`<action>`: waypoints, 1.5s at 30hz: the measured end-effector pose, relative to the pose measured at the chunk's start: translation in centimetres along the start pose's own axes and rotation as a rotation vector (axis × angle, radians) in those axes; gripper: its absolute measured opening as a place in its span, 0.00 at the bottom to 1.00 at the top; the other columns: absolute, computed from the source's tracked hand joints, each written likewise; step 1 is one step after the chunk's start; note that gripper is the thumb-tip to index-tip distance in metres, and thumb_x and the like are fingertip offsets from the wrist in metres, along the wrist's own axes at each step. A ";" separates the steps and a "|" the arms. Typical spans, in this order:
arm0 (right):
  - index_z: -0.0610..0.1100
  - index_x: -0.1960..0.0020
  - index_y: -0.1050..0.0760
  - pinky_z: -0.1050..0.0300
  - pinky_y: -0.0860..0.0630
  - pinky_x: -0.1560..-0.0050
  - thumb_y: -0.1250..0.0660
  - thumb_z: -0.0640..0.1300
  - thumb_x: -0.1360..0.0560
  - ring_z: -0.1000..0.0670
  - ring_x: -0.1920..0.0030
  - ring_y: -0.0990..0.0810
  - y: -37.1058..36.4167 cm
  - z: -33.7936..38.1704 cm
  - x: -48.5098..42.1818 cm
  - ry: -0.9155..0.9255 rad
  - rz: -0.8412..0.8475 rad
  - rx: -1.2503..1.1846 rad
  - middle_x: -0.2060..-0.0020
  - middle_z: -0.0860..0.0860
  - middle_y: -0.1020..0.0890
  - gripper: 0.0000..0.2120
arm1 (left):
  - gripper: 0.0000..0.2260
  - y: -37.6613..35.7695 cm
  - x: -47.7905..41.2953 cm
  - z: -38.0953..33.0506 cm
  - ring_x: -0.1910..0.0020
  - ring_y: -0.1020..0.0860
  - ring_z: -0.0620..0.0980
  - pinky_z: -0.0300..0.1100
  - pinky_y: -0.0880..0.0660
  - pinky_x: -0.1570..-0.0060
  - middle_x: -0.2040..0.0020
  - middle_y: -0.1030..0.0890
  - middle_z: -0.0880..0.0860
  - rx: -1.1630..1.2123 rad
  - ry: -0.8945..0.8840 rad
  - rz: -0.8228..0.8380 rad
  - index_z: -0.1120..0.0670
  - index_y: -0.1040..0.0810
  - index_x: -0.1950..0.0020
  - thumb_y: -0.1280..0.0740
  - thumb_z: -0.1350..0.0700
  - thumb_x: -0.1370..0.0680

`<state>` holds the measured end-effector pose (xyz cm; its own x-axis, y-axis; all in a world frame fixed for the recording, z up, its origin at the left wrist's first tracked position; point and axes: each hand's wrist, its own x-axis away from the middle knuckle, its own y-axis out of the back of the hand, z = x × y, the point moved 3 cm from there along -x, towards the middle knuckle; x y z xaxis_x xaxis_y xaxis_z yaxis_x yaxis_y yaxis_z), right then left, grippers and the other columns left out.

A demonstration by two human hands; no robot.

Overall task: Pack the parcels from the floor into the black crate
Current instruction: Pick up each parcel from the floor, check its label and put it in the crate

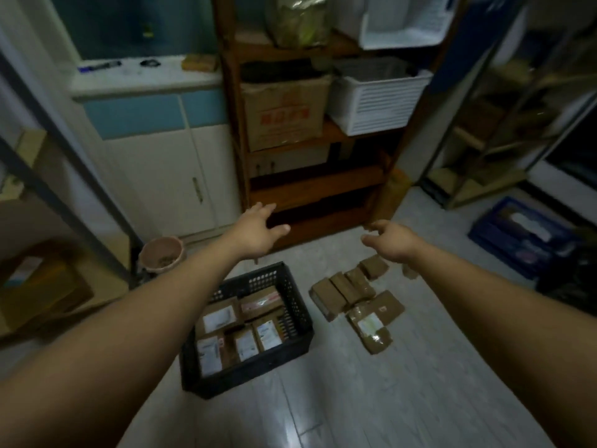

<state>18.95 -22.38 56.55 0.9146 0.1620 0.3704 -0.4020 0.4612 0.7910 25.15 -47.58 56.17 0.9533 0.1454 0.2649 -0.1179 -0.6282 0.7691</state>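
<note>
A black plastic crate point(300, 305) stands on the pale floor in the middle, holding several brown parcels point(255, 305) with white labels. To its right, several more brown parcels point(352, 291) lie in a cluster on the floor, the largest one point(374, 318) nearest me. Both my arms reach forward at some height above them. My left hand point(258, 229) is open with fingers spread, beyond the crate's far edge. My right hand point(392, 240) hangs over the far end of the floor parcels, fingers loosely apart, holding nothing.
A brown wooden shelf point(310, 185) with a cardboard box and white baskets stands straight ahead. A pink pot point(161, 253) sits left of the crate beside a white cabinet. A blue crate point(523, 234) lies at the right; metal racks stand on both sides.
</note>
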 end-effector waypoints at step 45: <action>0.42 0.30 0.33 0.64 0.35 0.46 0.42 0.47 0.19 0.47 0.35 0.29 4.7 -32.1 -22.4 0.012 0.601 0.113 0.34 0.46 0.27 0.19 | 0.31 -34.2 -14.8 -13.6 0.31 0.32 0.53 0.43 0.33 0.34 0.25 0.37 0.55 0.482 0.628 0.137 0.56 0.43 0.24 0.35 0.47 0.22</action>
<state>-2.04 4.17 36.33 0.5265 0.3750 0.7630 -0.8493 0.1913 0.4921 11.30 -17.85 33.90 0.5873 0.3558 0.7270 0.0470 -0.9117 0.4082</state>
